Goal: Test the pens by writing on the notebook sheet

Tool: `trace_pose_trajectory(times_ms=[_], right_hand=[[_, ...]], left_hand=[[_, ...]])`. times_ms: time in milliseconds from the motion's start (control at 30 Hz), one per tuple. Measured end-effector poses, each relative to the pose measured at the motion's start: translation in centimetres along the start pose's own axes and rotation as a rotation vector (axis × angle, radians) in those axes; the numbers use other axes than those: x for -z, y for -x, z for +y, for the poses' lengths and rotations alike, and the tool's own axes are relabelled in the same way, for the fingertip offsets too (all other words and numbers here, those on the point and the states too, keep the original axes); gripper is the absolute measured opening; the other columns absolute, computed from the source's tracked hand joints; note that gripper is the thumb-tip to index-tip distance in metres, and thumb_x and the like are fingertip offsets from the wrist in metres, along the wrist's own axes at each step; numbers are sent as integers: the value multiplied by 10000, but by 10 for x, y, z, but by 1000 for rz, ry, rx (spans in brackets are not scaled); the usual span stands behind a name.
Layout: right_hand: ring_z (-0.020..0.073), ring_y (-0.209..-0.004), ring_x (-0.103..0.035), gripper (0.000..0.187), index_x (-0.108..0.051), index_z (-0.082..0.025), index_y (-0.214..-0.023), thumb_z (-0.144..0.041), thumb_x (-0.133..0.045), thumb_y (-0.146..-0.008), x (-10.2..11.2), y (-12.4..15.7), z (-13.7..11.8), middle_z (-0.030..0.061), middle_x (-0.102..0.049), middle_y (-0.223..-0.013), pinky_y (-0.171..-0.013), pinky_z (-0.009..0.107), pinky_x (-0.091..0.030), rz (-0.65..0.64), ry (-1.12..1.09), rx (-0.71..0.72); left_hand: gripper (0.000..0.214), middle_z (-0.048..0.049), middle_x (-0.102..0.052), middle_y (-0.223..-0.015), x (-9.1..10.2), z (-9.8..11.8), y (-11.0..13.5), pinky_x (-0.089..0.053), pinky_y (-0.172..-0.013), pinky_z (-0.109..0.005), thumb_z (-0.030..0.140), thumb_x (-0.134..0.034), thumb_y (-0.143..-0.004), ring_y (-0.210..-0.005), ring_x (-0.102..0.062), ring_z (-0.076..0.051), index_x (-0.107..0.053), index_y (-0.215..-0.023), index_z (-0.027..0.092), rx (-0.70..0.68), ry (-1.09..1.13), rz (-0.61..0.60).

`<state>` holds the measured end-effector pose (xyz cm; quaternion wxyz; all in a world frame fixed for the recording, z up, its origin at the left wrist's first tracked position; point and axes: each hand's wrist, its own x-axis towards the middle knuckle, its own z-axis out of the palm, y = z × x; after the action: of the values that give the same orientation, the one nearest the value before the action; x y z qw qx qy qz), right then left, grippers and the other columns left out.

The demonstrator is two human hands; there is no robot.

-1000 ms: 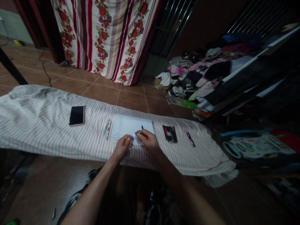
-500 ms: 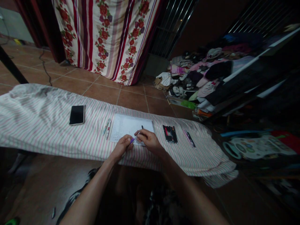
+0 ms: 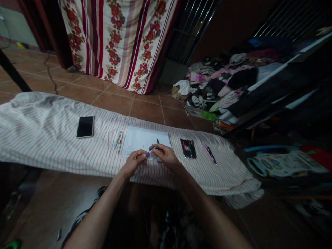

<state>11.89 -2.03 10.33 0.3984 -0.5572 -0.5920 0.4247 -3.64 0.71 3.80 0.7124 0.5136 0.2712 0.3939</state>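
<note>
Pen [image 3: 148, 154], pinched in left hand [image 3: 135, 161], perhaps also in curled right hand [image 3: 166, 155], can't tell!
Likely light, stiff; best gripped mid-barrel.

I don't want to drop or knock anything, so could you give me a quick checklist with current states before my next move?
1. Purple item gripped: ok, the left hand pinches it.
2. Dark pen secure in the right hand: cannot tell; only its end shows above the fingers.
3. Notebook lying flat on the cloth: ok.
4. Whole page in sight: not ok, the hands cover part of its lower edge.
5. Black pens out of the right hand's way: ok, they lie apart, right of the notebook.
6. Tablet apart from the left hand: ok, it lies well to the left.
</note>
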Motion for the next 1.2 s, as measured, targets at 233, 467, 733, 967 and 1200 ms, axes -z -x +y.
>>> trace_pose_trajectory(times_ms=[233, 467, 733, 967, 1200], right_hand=[[107, -603, -564, 185, -617, -175, -810, -323, -549, -721, -2, -1, 0, -9, -609, -678, -618, 248, -474, 44, -41, -3], [113, -586, -586, 176, -613, -180, -803, -328, -545, -737, -10, -2, 5, -16, -619, -630, -608, 248, -486, 100, -50, 3], [115, -590, -583, 193, -626, -171, -785, -343, -585, -707, -10, -3, 6, -7, -624, -651, -595, 244, -483, 143, -68, 23], [125, -588, -598, 199, -640, -180, -769, -355, -611, -681, -15, -4, 8, 6, -651, -667, -570, 242, -497, 198, -66, -20], [146, -597, -615, 244, -646, -177, -727, -401, -656, -631, -16, -7, 10, 15, -647, -640, -541, 254, -514, 251, -135, -36]], left_hand=[[357, 32, -454, -530, -3, 8, 1, -302, -569, -243, 490, -573, -730, -550, -398, -111, -580, -638, 145, -36, -66, 3], [380, 32, -455, -519, -2, 8, 2, -322, -579, -248, 515, -563, -730, -546, -413, -117, -577, -628, 149, -34, -86, 17], [330, 18, -527, -549, 0, 6, 1, -343, -614, -254, 463, -611, -707, -575, -458, -124, -635, -737, 136, -16, -50, 56], [313, -1, -605, -619, 0, 1, 0, -390, -642, -262, 422, -679, -647, -610, -533, -132, -651, -785, 141, 31, 31, 100], [331, 1, -630, -614, -1, 2, -1, -433, -665, -286, 405, -721, -601, -612, -577, -137, -643, -793, 146, 62, 97, 160]])
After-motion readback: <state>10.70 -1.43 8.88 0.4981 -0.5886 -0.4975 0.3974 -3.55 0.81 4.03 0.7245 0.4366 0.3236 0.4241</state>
